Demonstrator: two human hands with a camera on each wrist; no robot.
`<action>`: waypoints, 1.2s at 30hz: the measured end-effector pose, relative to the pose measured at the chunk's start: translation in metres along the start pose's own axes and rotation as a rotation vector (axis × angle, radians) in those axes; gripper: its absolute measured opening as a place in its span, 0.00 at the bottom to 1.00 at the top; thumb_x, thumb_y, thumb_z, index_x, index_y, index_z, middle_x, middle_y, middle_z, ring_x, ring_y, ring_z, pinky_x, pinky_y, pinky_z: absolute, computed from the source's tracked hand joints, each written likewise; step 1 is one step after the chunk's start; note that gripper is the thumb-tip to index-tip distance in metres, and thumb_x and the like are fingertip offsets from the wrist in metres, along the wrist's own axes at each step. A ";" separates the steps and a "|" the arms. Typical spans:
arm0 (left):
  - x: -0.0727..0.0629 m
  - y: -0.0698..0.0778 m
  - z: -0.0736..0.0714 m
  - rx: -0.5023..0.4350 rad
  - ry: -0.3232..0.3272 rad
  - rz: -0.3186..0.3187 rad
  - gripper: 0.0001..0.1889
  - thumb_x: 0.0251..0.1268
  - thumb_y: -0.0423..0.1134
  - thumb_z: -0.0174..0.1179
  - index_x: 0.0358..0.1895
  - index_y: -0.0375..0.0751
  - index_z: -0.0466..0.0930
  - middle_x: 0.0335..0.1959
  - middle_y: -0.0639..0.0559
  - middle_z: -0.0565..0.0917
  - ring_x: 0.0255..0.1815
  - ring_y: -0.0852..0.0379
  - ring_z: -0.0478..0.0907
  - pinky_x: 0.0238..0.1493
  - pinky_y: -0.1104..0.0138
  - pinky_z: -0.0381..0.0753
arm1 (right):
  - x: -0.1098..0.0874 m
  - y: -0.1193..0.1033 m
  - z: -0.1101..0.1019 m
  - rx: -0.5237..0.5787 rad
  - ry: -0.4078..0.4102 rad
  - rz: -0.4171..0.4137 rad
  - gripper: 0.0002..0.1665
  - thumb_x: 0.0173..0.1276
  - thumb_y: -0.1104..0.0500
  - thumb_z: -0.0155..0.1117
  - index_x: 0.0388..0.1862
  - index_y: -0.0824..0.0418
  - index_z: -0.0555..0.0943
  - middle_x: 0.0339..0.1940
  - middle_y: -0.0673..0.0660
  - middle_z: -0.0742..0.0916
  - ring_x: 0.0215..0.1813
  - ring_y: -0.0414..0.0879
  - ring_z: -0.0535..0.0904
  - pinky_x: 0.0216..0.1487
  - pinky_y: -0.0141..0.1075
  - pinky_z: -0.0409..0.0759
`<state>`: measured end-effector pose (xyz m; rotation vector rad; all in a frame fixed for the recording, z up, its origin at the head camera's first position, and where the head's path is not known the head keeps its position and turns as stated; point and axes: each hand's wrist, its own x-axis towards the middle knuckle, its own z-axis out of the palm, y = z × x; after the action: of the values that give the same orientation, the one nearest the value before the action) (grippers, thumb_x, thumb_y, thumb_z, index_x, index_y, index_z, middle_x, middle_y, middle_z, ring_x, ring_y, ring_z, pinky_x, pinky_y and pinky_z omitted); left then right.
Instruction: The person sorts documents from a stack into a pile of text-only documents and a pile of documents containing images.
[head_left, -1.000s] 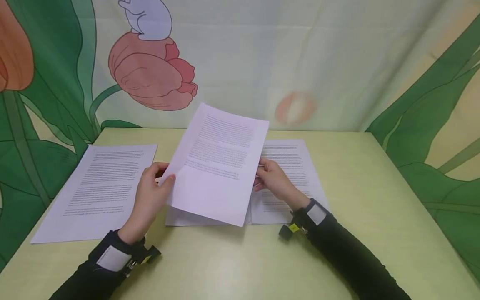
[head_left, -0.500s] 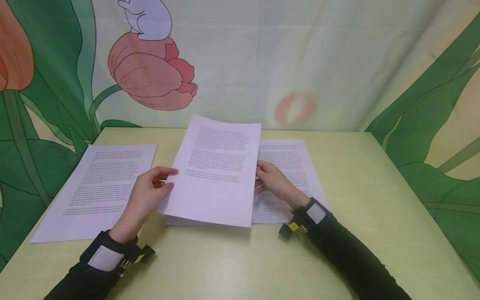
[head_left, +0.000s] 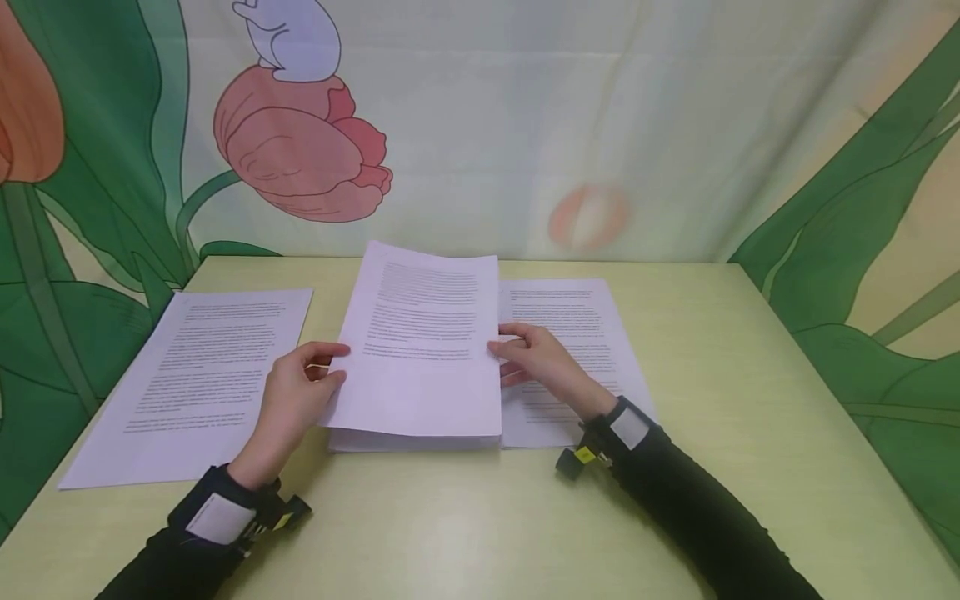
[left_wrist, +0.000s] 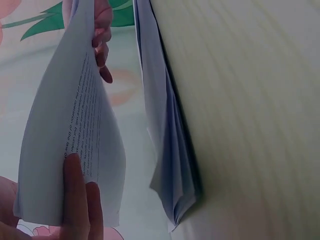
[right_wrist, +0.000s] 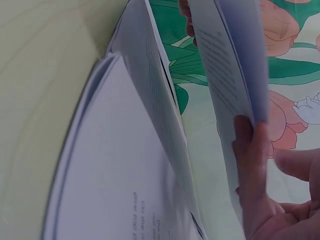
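A thin bundle of printed paper sheets (head_left: 423,333) hangs slightly tilted over the middle pile, its far edge raised. My left hand (head_left: 296,392) holds its left edge, with fingers (left_wrist: 75,192) against the underside and the thumb on the other side. At the right edge is my right hand (head_left: 546,362); its fingers (right_wrist: 250,155) touch the edge and underside, while the thumb stands apart in the right wrist view. The middle paper pile (head_left: 420,444) shows just its near edge below the bundle.
Another printed paper pile (head_left: 198,375) lies at the left of the pale table (head_left: 450,533). A third paper pile (head_left: 577,333) lies right of the middle one, partly under my right hand. Behind the table hangs a flower-patterned curtain (head_left: 480,125).
The bundle has come down and moved left, turning from tilted to nearly straight above the middle pile. My left hand has shifted along its edge; my right hand has moved slightly left.
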<state>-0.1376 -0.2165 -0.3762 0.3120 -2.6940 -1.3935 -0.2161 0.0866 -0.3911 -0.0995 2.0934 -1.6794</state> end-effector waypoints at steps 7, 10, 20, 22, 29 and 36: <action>-0.001 -0.002 0.000 0.033 -0.006 -0.004 0.17 0.60 0.27 0.58 0.53 0.36 0.78 0.47 0.39 0.78 0.43 0.47 0.73 0.38 0.68 0.72 | 0.003 0.006 0.003 -0.092 0.010 0.040 0.35 0.60 0.64 0.68 0.66 0.62 0.69 0.46 0.63 0.86 0.34 0.46 0.86 0.37 0.38 0.84; -0.001 -0.002 0.000 0.046 -0.032 -0.002 0.17 0.60 0.27 0.58 0.54 0.35 0.78 0.49 0.38 0.78 0.44 0.46 0.73 0.40 0.65 0.71 | 0.003 0.008 0.004 -0.120 0.017 0.040 0.34 0.59 0.64 0.69 0.65 0.61 0.70 0.44 0.62 0.87 0.33 0.47 0.86 0.36 0.38 0.84; 0.001 -0.004 -0.002 0.120 -0.149 0.028 0.18 0.62 0.30 0.56 0.56 0.33 0.76 0.50 0.35 0.79 0.47 0.43 0.75 0.42 0.61 0.74 | 0.000 0.011 0.005 -0.129 0.016 0.047 0.32 0.58 0.66 0.69 0.62 0.60 0.72 0.39 0.61 0.87 0.31 0.46 0.86 0.35 0.38 0.84; 0.001 -0.004 -0.002 0.158 -0.188 0.033 0.19 0.62 0.30 0.57 0.57 0.33 0.75 0.51 0.34 0.79 0.48 0.42 0.76 0.43 0.59 0.76 | 0.000 0.011 0.005 -0.139 0.013 0.047 0.31 0.57 0.66 0.69 0.61 0.60 0.73 0.38 0.61 0.87 0.30 0.46 0.86 0.35 0.37 0.83; 0.002 -0.006 0.000 0.253 -0.280 0.053 0.22 0.62 0.32 0.58 0.60 0.32 0.72 0.56 0.33 0.76 0.50 0.40 0.77 0.43 0.57 0.79 | 0.001 0.012 0.005 -0.205 0.032 0.055 0.31 0.58 0.66 0.69 0.61 0.59 0.73 0.37 0.60 0.87 0.29 0.45 0.85 0.33 0.36 0.83; 0.000 -0.006 0.001 0.313 -0.351 0.080 0.23 0.61 0.34 0.60 0.59 0.29 0.72 0.53 0.32 0.78 0.47 0.42 0.78 0.38 0.59 0.79 | 0.001 0.015 0.003 -0.334 0.077 0.045 0.28 0.57 0.63 0.70 0.58 0.57 0.75 0.35 0.57 0.87 0.29 0.44 0.85 0.32 0.35 0.82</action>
<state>-0.1371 -0.2191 -0.3817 -0.0263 -3.1728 -1.0895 -0.2121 0.0870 -0.4055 -0.0911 2.3993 -1.3133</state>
